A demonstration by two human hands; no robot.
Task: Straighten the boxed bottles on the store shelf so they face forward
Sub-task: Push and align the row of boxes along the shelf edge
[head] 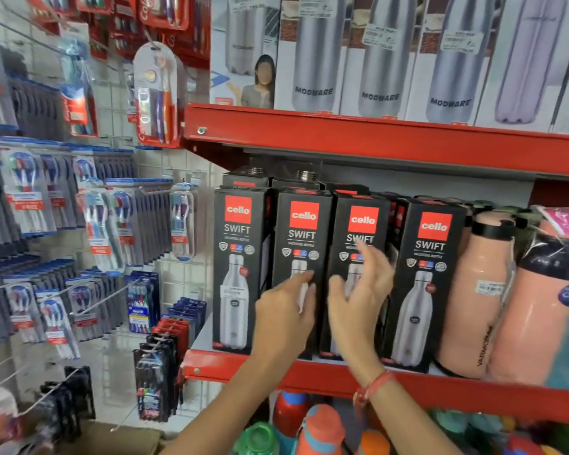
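Observation:
Several black boxed bottles with red labels stand in a row on the red middle shelf (309, 377), fronts mostly forward. More of these boxes stand behind them. My left hand (284, 315) rests flat against the front of the second box (301, 244), fingers spread. Blurred by motion, my right hand (358, 293) hovers open in front of the third box (358, 224), which tilts slightly against the fourth box (427, 257). The first box (237, 257) stands at the shelf's left end. Neither hand grips anything.
Peach plastic bottles (473, 297) crowd the shelf right of the boxes. White boxed steel bottles (378, 57) fill the upper shelf. Toothbrush packs (112, 224) hang on pegs to the left. Colourful bottles (319, 428) sit on the shelf below my arms.

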